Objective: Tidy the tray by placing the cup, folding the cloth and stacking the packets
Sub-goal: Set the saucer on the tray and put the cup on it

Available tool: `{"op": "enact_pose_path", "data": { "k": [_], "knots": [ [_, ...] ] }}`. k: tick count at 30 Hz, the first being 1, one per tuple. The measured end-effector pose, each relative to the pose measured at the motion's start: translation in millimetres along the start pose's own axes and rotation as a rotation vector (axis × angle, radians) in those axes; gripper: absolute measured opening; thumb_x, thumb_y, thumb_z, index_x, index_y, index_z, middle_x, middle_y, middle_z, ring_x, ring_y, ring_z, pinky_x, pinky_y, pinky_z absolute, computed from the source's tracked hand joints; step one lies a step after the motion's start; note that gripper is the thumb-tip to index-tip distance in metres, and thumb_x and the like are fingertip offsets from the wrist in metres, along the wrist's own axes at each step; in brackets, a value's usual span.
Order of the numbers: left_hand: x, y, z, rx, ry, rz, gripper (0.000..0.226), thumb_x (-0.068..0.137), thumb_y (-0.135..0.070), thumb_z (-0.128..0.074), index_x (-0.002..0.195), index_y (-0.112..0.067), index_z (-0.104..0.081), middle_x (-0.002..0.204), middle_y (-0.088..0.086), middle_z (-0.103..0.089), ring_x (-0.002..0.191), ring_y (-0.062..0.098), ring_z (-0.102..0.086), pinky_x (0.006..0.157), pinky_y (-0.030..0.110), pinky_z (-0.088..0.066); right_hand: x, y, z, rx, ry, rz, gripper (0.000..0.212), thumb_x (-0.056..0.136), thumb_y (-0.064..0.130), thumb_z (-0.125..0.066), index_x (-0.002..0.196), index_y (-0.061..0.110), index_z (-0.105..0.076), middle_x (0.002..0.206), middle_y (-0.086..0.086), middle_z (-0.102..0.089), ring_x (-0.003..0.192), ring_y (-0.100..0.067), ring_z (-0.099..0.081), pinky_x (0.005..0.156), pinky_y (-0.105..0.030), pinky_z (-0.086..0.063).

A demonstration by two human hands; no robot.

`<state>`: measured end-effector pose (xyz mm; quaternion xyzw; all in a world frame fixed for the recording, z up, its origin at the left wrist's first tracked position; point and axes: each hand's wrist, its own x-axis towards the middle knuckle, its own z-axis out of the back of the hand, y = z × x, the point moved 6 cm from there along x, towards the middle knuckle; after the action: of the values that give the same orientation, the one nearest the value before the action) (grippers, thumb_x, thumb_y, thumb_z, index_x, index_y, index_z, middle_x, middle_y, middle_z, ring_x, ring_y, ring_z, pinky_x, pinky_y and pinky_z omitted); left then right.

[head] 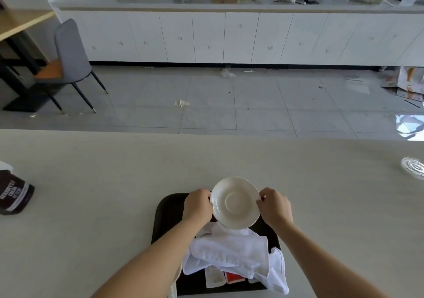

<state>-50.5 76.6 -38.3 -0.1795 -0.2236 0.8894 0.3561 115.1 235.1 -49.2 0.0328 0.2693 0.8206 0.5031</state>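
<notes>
Two bare forearms reach in from the near edge toward a black tray (163, 215) on the pale table (114, 173). On the near half of the tray lies a crumpled white cloth (231, 251), unfolded, one corner hanging past the tray's near right edge. Poking out from under the cloth's near side are several packets: a pale one (214, 277), a red one (235, 277), and beside that the edge of one more, mostly hidden. Another pale packet (204, 232) shows at the cloth's far left side, just beside the left wrist.

Over the far part of the tray, both hands hold a white saucer (235, 202), tilted so its inner face points toward the camera. The left hand (198, 207) pinches the saucer's left rim with curled fingers; the right hand (274, 208) pinches the right rim the same way. Whether the saucer's lower edge touches the cloth cannot be told. No cup can be made out on the tray.

At the table's left edge lies a dark brown bottle (15, 194) with a white label, well apart from the tray. Far right, a clear glass dish (413, 167) sits on the table.
</notes>
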Motion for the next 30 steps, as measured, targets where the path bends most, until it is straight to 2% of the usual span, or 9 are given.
{"op": "enact_pose_path", "data": {
  "k": [5,9,12,15,26,30],
  "knots": [
    [6,26,32,-0.003,-0.091,0.031,0.027,0.062,-0.001,-0.043,0.053,-0.017,-0.024,0.051,-0.001,-0.020,0.057,0.017,-0.015,0.050,0.032,-0.012,8,38,-12,0.011,0.014,0.079,0.009,0.079,0.014,-0.060,0.085,0.013,-0.067,0.078,-0.005,-0.069,0.080,-0.032,-0.061,0.065,-0.033,-0.047],
    [3,61,52,0.044,-0.119,0.123,0.027,0.064,-0.001,-0.046,0.052,-0.015,-0.026,0.052,0.001,-0.025,0.060,0.019,-0.020,0.049,0.032,-0.015,7,72,-34,-0.008,0.057,0.156,0.011,0.081,0.016,-0.060,0.089,0.013,-0.068,0.084,-0.006,-0.072,0.085,-0.032,-0.063,0.068,-0.032,-0.046],
    [-5,89,61,0.054,-0.134,0.185,0.027,0.066,0.000,-0.048,0.050,-0.015,-0.032,0.050,0.003,-0.034,0.059,0.021,-0.024,0.049,0.031,-0.020,1,98,-54,-0.035,0.109,0.204,0.011,0.080,0.016,-0.059,0.087,0.010,-0.067,0.081,-0.006,-0.071,0.082,-0.032,-0.063,0.067,-0.033,-0.049],
    [-15,110,67,0.062,-0.151,0.229,0.032,0.066,0.001,-0.048,0.048,-0.016,-0.026,0.047,0.001,-0.028,0.057,0.021,-0.022,0.046,0.032,-0.017,-5,115,-71,-0.057,0.162,0.224,0.007,0.078,0.012,-0.057,0.080,0.008,-0.063,0.074,-0.007,-0.067,0.074,-0.031,-0.061,0.063,-0.035,-0.049],
    [-39,144,67,0.064,-0.134,0.288,0.033,0.066,-0.001,-0.049,0.053,-0.017,-0.023,0.051,0.001,-0.024,0.059,0.020,-0.020,0.048,0.033,-0.012,-17,130,-99,-0.112,0.226,0.252,0.004,0.076,0.009,-0.056,0.075,0.008,-0.060,0.069,-0.006,-0.064,0.066,-0.029,-0.058,0.055,-0.031,-0.045],
    [-45,147,63,0.067,-0.116,0.293,0.030,0.068,-0.002,-0.049,0.054,-0.016,-0.028,0.053,0.002,-0.028,0.062,0.021,-0.023,0.049,0.033,-0.016,-22,128,-103,-0.118,0.236,0.257,0.003,0.077,0.012,-0.058,0.075,0.012,-0.060,0.070,-0.003,-0.064,0.069,-0.027,-0.060,0.059,-0.033,-0.050]
  ]
}}
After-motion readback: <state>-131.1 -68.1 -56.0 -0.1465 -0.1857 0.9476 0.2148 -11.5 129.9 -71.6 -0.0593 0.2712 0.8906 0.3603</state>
